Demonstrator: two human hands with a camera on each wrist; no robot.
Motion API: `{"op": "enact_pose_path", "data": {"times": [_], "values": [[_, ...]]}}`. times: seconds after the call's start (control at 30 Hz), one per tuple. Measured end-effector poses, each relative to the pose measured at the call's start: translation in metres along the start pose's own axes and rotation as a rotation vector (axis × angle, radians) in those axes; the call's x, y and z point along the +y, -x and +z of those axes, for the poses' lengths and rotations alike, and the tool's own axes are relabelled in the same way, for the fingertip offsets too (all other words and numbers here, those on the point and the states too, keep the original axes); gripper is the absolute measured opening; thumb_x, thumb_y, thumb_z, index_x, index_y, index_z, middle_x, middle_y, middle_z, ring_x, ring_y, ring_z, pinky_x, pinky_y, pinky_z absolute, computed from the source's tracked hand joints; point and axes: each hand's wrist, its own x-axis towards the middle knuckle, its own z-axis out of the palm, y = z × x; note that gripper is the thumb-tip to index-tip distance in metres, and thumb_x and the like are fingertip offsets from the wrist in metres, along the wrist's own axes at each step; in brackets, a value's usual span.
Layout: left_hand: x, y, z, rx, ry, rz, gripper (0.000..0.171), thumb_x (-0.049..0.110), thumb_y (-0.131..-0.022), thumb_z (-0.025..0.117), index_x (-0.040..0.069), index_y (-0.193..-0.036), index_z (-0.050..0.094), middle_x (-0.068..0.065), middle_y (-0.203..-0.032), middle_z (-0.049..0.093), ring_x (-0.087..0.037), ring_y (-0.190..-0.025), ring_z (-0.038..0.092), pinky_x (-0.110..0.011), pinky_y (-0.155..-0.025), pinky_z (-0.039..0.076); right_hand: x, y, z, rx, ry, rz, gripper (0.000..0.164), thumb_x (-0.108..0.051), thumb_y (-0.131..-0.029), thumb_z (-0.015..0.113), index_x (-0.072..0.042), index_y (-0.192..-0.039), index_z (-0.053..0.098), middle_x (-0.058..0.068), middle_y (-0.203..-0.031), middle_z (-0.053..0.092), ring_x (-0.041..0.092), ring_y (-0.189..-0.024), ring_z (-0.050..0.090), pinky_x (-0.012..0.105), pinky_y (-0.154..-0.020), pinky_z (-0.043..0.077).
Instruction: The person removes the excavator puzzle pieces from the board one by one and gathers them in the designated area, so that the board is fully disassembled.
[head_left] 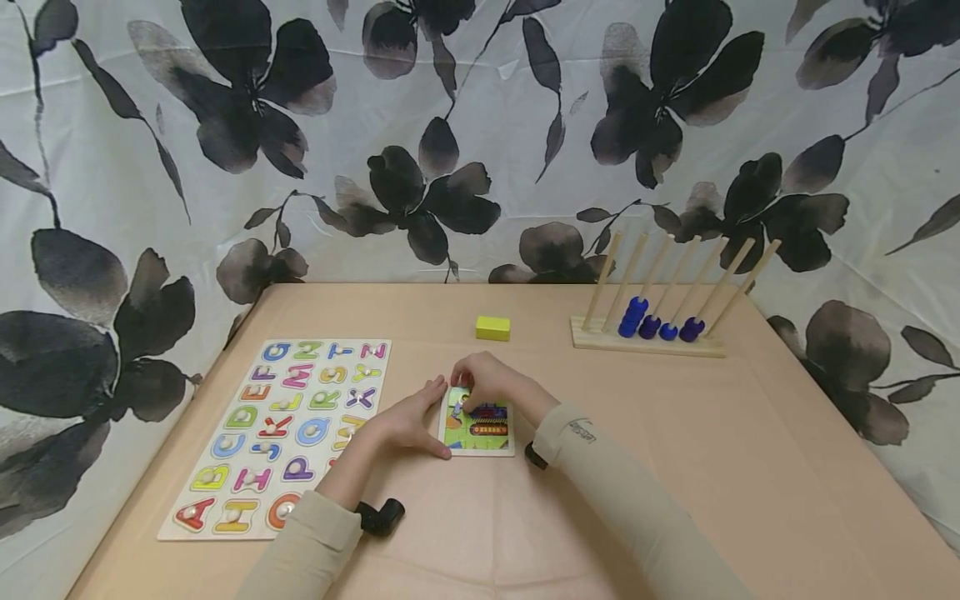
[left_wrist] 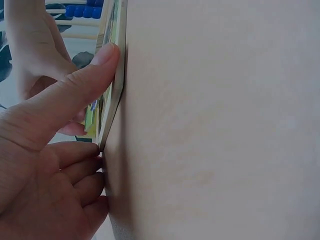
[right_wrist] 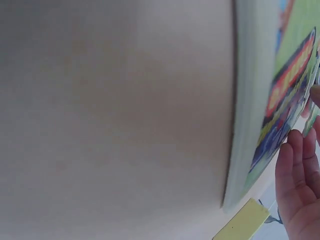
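Observation:
A small picture puzzle board (head_left: 480, 446) with a colourful vehicle scene lies on the table. My left hand (head_left: 408, 423) holds its left side, the thumb at the near edge and curled fingers against the far left corner. Above the board's upper left part, my right hand (head_left: 491, 382) pinches a green-edged puzzle piece (left_wrist: 90, 120). The piece stands tilted against the picture, largely covered by the fingers. In the right wrist view, the board's thick pale edge (right_wrist: 252, 100) faces the camera, and the right hand's fingers (right_wrist: 297, 170) show behind it.
A large alphabet board (head_left: 251, 433) with knobbed letters lies left, partly under the left forearm. Beyond the puzzle sits a yellow block (head_left: 492, 328). Back right stands a wooden peg rack (head_left: 648, 344) with blue beads. A floral cloth (head_left: 540, 133) hangs behind the table.

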Motion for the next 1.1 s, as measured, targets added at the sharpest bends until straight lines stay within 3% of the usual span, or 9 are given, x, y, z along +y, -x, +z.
{"op": "enact_pose_path", "data": {"times": [0.43,1.1], "values": [[0.000,0.001,-0.001,0.012,-0.004,0.011,0.108,0.024,-0.061,0.085,-0.007,-0.141,0.021,-0.019,-0.150,0.013,-0.034,-0.137,0.009,-0.044,-0.110,0.013,0.015,0.024,-0.016,0.054,-0.085,-0.016,0.025,-0.004,-0.068,0.078,-0.006,-0.091,0.067,-0.001,-0.079,0.059,0.013,-0.073,0.051,0.021,-0.065,0.046],[-0.004,0.001,0.004,0.003,-0.041,-0.009,0.110,0.028,-0.061,0.085,-0.003,-0.143,0.019,-0.015,-0.151,0.011,-0.030,-0.138,0.007,-0.042,-0.111,0.012,0.060,0.084,-0.042,0.164,-0.142,-0.038,0.031,-0.001,-0.065,0.075,0.001,-0.096,0.066,0.006,-0.083,0.061,0.021,-0.076,0.055,0.025,-0.066,0.050]]}}
